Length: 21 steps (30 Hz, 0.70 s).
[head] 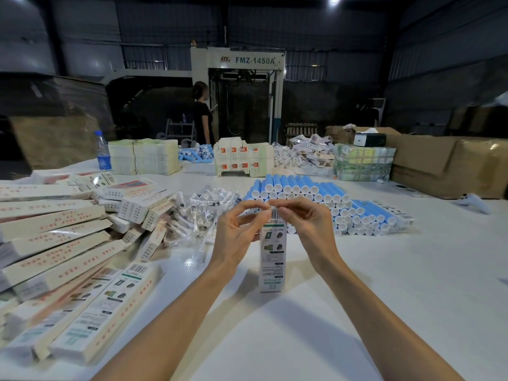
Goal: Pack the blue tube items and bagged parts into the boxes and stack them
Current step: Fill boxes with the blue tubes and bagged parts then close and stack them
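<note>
A tall narrow white box (pixel 272 259) stands upright on the white table (pixel 357 284) in front of me. My left hand (pixel 239 229) and my right hand (pixel 305 224) both pinch its top end, fingertips meeting over the flap by the barcode. Behind the box lies a stacked pile of blue tubes (pixel 316 199) with white end caps. To the left of that pile is a heap of clear bagged parts (pixel 203 210). Packed long boxes (pixel 55 248) lie piled at the left.
Flat box blanks (pixel 143 156) and a water bottle (pixel 102 154) stand at the back left. More blue tubes (pixel 196 155), folded cartons (pixel 243 158) and wrapped bundles (pixel 362 162) sit further back. Brown cardboard cartons (pixel 445 163) line the right. A person (pixel 202 114) stands by the machine.
</note>
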Motion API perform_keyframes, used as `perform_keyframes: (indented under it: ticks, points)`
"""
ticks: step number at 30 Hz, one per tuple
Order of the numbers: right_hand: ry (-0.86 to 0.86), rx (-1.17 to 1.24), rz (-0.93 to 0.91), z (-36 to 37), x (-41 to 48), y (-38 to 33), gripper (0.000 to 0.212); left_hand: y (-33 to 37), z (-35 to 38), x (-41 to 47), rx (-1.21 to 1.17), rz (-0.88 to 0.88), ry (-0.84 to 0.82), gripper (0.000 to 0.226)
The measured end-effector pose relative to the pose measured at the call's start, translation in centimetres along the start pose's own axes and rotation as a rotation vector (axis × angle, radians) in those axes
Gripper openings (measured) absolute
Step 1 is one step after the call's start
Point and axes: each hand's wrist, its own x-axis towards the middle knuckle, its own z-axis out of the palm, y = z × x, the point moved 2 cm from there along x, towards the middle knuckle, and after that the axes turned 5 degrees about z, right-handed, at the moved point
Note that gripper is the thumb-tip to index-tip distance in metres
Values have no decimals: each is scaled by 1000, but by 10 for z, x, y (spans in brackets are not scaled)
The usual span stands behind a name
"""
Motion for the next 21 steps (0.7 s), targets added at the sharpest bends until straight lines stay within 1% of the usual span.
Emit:
perform_keyframes:
  ticks: [3,6,9,10,12,15,17,19,21]
  points:
    - [7,-40,-9,2,1,1,19,1,-1,1,39,45,20,7]
    - [12,-41,-1,3,2,3,19,0,-1,1,28,39,31,9]
    - [13,-116,-10,3,4,3,18,-1,0,1,34,41,25,9]
    - [15,-116,1,3,3,4,18,-2,0,1,41,36,27,10]
    - [2,-40,36,2,-2,7,19,-3,0,2,46,32,30,10]
    - [-93,93,141,5,-14,13,34,-8,-3,2,6,4,43,13]
    - [-161,129,277,7,-16,14,45,-12,-7,1,-62,-51,66,16]
    - [-247,70,403,7,-18,12,49,-17,-11,0,-177,-129,96,16]
    - [-363,40,456,6,-26,13,51,-20,-14,0,-293,-189,114,14]
